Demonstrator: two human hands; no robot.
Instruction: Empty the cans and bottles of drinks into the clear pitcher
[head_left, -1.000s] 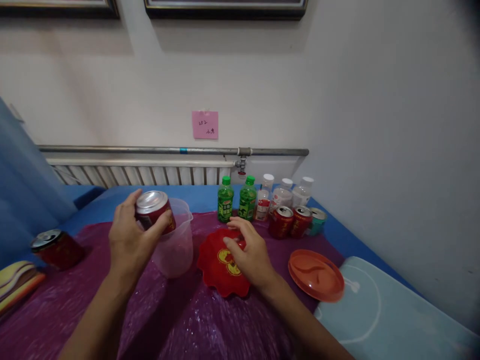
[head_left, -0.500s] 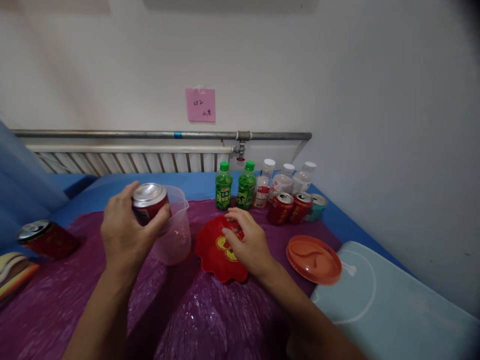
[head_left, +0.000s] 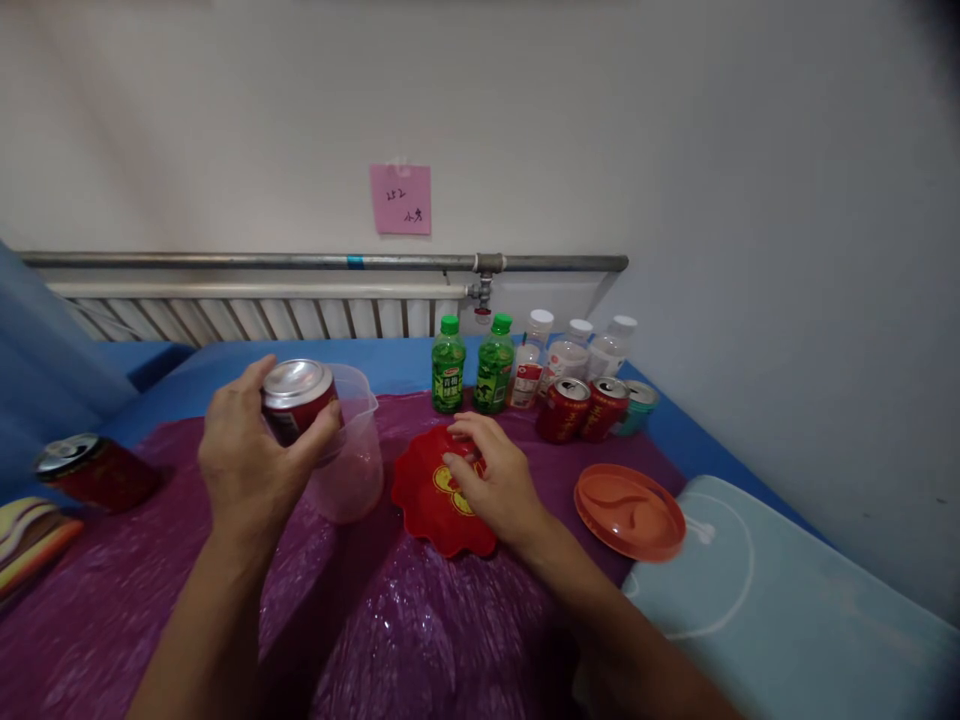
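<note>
My left hand (head_left: 247, 450) is wrapped round a dark red drink can (head_left: 304, 405), its silver end facing up. The can is raised in front of a clear pinkish plastic pitcher (head_left: 356, 470), partly covering its rim. Over the right side of a red scalloped plate (head_left: 424, 500) with a yellow pattern hovers my right hand (head_left: 495, 475). Its fingers are curved and apart, with nothing visible between them. Whether the fingertips touch the plate I cannot tell.
Behind the plate stand two green bottles (head_left: 448, 372), several clear white-capped bottles (head_left: 566, 358), red cans (head_left: 564, 412) and a teal can (head_left: 637, 405). An orange divided plate (head_left: 630, 510) lies at right. Another can (head_left: 97, 475) is at far left. Purple plastic sheeting (head_left: 405, 630) covers the table.
The whole scene sits slightly higher in the picture as the camera has tipped a little. Both hands keep nearly the same pose, the left still holding the can.
</note>
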